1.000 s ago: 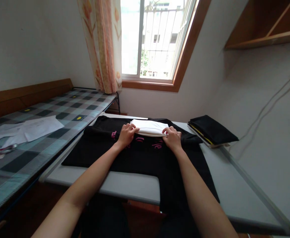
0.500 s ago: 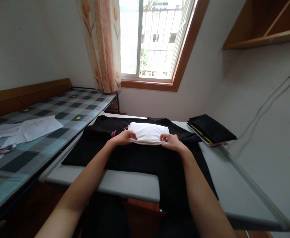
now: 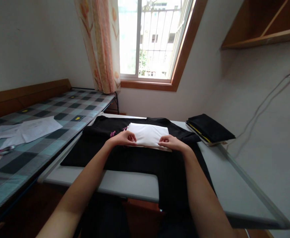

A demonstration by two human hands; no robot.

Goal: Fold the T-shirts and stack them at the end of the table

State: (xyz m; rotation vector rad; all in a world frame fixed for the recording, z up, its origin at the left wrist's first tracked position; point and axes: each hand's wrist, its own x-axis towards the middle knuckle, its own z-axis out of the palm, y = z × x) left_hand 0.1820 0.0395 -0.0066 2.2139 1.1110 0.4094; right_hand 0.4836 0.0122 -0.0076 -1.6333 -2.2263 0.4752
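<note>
A white cloth (image 3: 148, 134), folded into a flat rectangle, lies on a black garment (image 3: 135, 159) with pink lettering at its left. My left hand (image 3: 123, 138) is at the cloth's near left corner, its fingers bent and closed on the fabric. At the near right part, my right hand (image 3: 171, 142) has its curled fingertips on the cloth, thumb side low by the edge. Several layers show along the near edge, which sticks out a little below the right hand. The thumbs are partly hidden.
The garment covers much of a white table (image 3: 132, 184), one black part hanging over the front edge. At the back right sits a stack of folded dark fabric (image 3: 210, 128). Papers (image 3: 39, 128) lie on the checked bed (image 3: 16, 165) at left. A cable (image 3: 264, 102) runs down the right wall.
The cloth's near edge has come down and now lies flatter and slightly closer to me. Both hands have lowered a little with it, and the right fingers have shifted slightly left.
</note>
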